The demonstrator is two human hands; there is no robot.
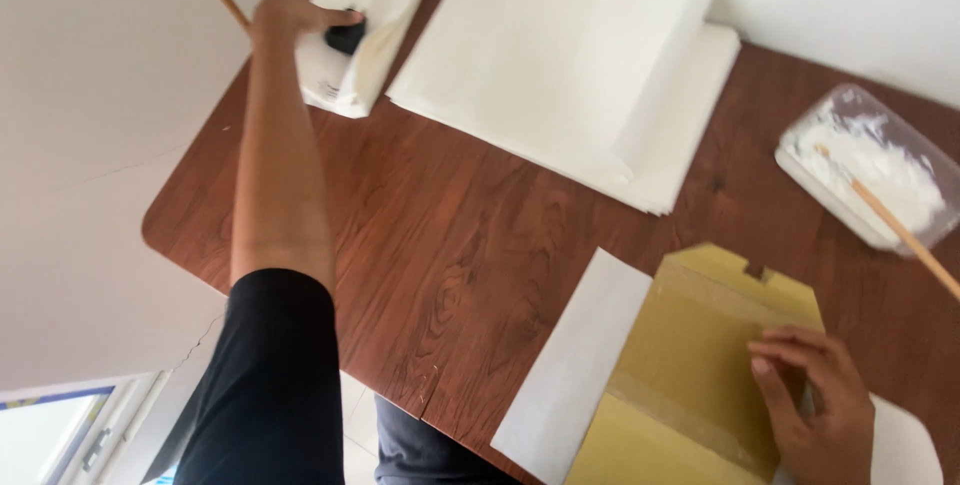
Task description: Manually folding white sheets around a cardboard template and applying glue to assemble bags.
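Gleaming dark wooden table (420,245), white walls (90,95)

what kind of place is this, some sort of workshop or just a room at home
Probably a plain room at home used for paper craft. A dark wooden table holds a stack of white paper sheets, a clear tub of white paste with a stick in it, and a flattened yellow-brown envelope.

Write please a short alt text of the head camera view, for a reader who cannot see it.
Over a dark wooden table, the left hand reaches to a small black object on folded white cloth, while the right hand presses a flat yellow-brown envelope. Nearby lie white paper sheets and a plastic tub of white paste.
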